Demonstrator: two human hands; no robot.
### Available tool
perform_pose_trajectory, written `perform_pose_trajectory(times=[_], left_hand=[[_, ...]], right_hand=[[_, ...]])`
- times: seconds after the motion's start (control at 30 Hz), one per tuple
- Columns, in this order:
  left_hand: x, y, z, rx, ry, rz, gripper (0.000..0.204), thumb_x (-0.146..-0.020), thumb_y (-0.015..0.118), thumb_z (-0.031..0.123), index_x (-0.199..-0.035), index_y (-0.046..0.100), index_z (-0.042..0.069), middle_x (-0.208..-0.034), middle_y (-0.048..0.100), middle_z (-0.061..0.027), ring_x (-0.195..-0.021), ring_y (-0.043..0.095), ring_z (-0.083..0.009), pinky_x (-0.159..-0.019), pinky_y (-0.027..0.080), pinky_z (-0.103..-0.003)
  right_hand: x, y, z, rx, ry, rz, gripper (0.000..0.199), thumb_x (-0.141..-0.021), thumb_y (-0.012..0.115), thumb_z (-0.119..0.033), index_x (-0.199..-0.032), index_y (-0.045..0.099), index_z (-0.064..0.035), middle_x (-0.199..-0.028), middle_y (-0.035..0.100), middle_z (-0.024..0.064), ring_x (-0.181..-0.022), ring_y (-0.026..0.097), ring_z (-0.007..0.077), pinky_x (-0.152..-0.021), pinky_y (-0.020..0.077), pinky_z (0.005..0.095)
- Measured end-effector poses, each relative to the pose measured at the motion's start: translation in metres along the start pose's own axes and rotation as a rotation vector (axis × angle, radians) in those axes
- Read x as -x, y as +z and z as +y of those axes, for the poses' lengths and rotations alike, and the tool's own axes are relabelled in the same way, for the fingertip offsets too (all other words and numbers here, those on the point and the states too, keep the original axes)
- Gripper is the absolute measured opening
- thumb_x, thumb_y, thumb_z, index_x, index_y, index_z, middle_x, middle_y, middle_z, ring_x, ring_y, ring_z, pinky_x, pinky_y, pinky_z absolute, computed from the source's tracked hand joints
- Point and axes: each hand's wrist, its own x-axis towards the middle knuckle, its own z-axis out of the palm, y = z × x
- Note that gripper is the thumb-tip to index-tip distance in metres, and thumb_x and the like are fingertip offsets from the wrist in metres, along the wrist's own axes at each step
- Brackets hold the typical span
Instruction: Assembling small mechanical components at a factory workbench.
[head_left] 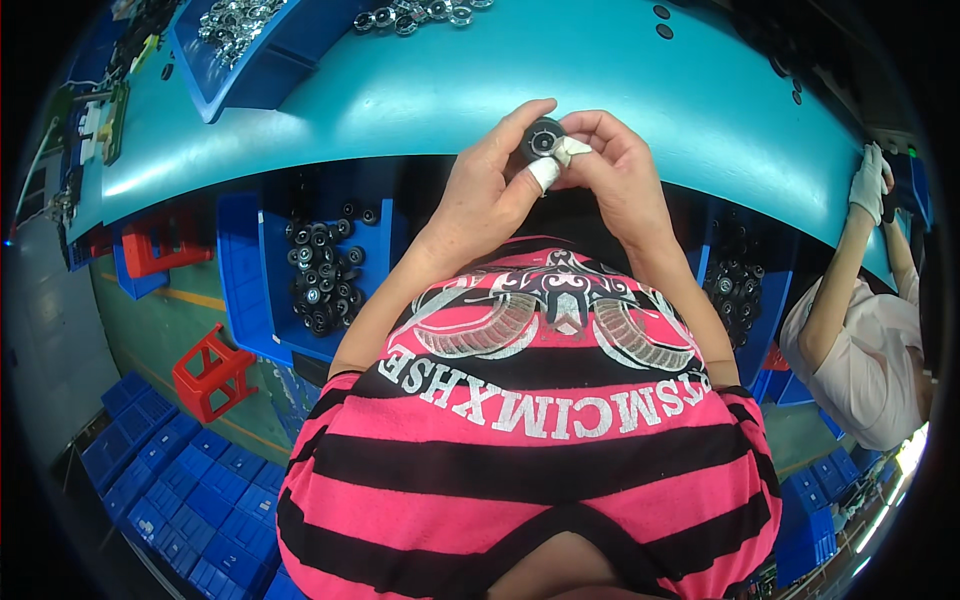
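A small black wheel [543, 137] with a paler ring and hub on its face is held up between both my hands, just over the near edge of the turquoise table [400, 105]. My left hand [478, 190] grips it from the left, its index finger curved round the far side. On the left thumb sits a white finger cover [544, 174]. From the other side my right hand [625, 175] pinches the wheel, its thumb tip also wrapped in white [571, 150] and pressing near the wheel's face. Fingertips behind the wheel are partly hidden.
Below the table edge, a blue bin [270, 300] of black wheels stands left; more black wheels [735, 290] lie right. A blue tray [207, 85] of shiny parts and loose shiny pieces [420, 15] are on the table. A gloved co-worker [855, 330] is at right, a red stool [210, 372] left.
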Motion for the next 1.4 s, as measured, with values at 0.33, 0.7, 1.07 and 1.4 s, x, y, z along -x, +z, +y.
perform_pose_trajectory(times=[0.33,0.7,1.07,1.4], left_hand=[[-0.003,-0.004,0.005,-0.314,0.037,-0.072,0.052,-0.092,0.055,-0.002,-0.143,0.047,0.003,-0.106,0.065,-0.009,-0.093,0.061,-0.0123,-0.083,0.051,-0.029],[-0.006,0.006,0.002,0.025,-0.037,0.038,0.051,-0.093,0.057,0.0,-0.143,0.049,0.004,-0.111,0.064,-0.0072,-0.099,0.06,-0.0119,-0.085,0.05,-0.026],[-0.007,-0.009,0.009,-0.33,0.088,-0.062,0.046,-0.09,0.056,0.002,-0.136,0.057,0.003,-0.104,0.063,-0.0078,-0.085,0.058,-0.0143,-0.073,0.048,-0.028],[-0.006,-0.005,0.009,-0.049,-0.02,-0.015,0.048,-0.091,0.059,0.0,-0.139,0.055,0.003,-0.113,0.063,-0.0068,-0.1,0.061,-0.0133,-0.086,0.05,-0.027]], right_hand=[[0.001,0.003,0.005,0.129,-0.002,0.043,0.019,-0.088,0.068,-0.004,-0.105,0.064,0.0038,-0.091,0.069,0.0091,-0.079,0.069,0.0122,-0.069,0.0581,0.0243],[-0.002,0.002,0.011,-0.134,-0.017,0.055,0.021,-0.09,0.064,-0.003,-0.111,0.062,0.0028,-0.096,0.069,0.0098,-0.082,0.069,0.0126,-0.072,0.0586,0.0274],[-0.001,-0.001,0.015,0.116,-0.03,0.015,0.024,-0.091,0.065,-0.003,-0.114,0.062,0.003,-0.098,0.069,0.0103,-0.079,0.069,0.0129,-0.07,0.059,0.0254],[0.001,0.002,0.009,-0.114,0.029,0.015,0.024,-0.095,0.06,-0.008,-0.115,0.06,0.0056,-0.102,0.068,0.0121,-0.082,0.07,0.0163,-0.075,0.06,0.028]])
